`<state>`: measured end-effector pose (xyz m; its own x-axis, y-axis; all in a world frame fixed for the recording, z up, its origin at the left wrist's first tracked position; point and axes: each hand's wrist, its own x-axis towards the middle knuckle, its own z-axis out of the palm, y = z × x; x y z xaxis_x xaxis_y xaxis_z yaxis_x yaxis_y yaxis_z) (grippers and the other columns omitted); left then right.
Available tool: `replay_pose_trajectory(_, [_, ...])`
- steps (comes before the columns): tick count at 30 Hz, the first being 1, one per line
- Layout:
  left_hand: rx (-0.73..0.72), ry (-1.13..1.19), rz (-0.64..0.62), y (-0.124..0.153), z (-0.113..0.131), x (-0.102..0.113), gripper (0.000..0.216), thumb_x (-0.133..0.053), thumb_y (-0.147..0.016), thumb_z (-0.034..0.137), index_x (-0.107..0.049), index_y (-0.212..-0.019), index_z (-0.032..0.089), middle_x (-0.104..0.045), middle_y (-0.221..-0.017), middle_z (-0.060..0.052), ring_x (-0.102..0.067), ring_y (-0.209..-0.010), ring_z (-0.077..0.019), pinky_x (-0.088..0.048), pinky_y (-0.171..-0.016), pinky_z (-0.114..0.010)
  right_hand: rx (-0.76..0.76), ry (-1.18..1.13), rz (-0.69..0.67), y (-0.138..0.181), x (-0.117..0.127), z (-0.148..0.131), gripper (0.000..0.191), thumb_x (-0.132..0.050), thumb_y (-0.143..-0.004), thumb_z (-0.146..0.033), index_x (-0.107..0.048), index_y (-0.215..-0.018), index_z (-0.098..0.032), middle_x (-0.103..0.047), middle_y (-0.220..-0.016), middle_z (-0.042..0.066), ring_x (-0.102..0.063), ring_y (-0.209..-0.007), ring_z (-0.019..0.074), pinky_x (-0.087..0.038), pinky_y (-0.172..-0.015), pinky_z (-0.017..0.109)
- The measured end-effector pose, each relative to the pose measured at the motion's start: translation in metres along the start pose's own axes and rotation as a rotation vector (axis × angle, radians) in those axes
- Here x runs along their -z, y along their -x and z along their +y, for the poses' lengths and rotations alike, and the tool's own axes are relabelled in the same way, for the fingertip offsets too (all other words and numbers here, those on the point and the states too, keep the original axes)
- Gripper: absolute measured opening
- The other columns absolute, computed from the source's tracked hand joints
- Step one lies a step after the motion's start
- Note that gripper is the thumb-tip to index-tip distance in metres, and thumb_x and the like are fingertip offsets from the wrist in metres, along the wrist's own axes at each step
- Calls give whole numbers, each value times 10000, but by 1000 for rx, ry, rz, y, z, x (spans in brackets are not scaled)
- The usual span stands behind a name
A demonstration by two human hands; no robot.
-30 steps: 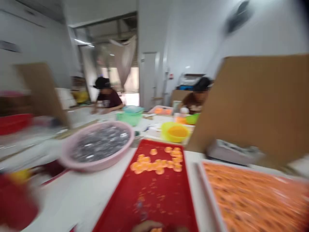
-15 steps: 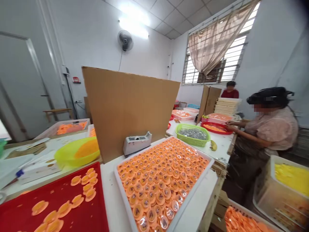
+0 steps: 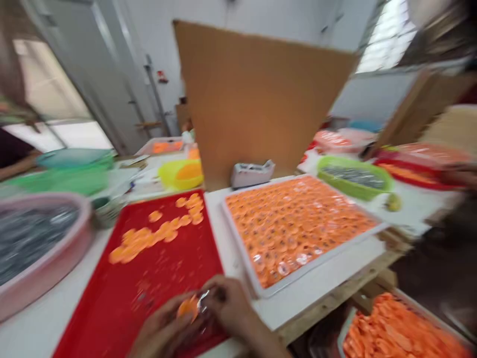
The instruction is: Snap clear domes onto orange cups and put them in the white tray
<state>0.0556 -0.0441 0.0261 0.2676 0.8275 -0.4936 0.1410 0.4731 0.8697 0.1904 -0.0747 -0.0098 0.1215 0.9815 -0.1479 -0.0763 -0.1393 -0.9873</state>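
Low over the near end of a red tray point(image 3: 167, 271), my left hand point(image 3: 162, 323) is closed on a small round orange plastic piece point(image 3: 188, 307). My right hand point(image 3: 229, 304) pinches a shiny clear plastic piece point(image 3: 202, 301) right beside it. Blur hides whether the two pieces touch. More orange pieces point(image 3: 139, 241) lie in a loose band across the far half of the red tray. To the right of my hands a white tray point(image 3: 253, 276) is packed with rows of orange discs, several with clear glossy tops.
A pink basin point(image 3: 84, 223) of clear parts stands at left, near a small cup point(image 3: 106, 211). Behind are a cardboard panel point(image 3: 261, 99), a grey tape dispenser point(image 3: 252, 174) and a yellow bowl point(image 3: 181, 174). A green basket point(image 3: 354, 186) sits at right; an orange-filled bin point(image 3: 402, 328) is below.
The view has swung left and down, so the red tray and pink basin show more fully. Both my hands have come into view, holding the small pieces.
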Motion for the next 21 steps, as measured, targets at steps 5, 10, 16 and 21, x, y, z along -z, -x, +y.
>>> replay_pose_trajectory(5, [17, 401, -112, 18, -9, 21, 452, -849, -576, 194, -708, -1003, 150, -725, -1007, -82, -658, -1018, -270, -515, -938, -370, -107, -278, -80, 0, 3, 11, 328, -769, -661, -388, -564, -832, -195, -586, -593, -69, -596, -489, 107, -490, -488, 220])
replay_pose_trajectory(10, [-35, 318, -64, 14, -16, 24, 469, -828, -610, 229, -704, -1051, 130, -732, -921, -83, -688, -852, -238, -560, -815, -365, -105, -307, -82, 7, 2, 9, 313, -809, -665, -356, -589, -800, -178, -638, -621, -37, -625, -540, 105, -510, -525, 210])
replay_pose_trajectory(16, [-173, 161, -8, 8, -34, 24, 422, -745, -679, 254, -707, -1083, 139, -734, -808, -70, -686, -774, -227, -569, -740, -353, -145, -313, -114, 6, -13, 9, 329, -830, -651, -362, -624, -809, -160, -674, -632, -7, -637, -537, 117, -536, -529, 223])
replay_pose_trajectory(21, [-427, -93, 68, 10, -47, 17, 383, -613, -774, 185, -691, -1149, 176, -709, -1069, -115, -673, -960, -242, -560, -870, -369, -152, -316, 9, 7, -24, 9, 359, -857, -604, -326, -561, -742, -176, -645, -573, -35, -591, -450, 102, -504, -449, 205])
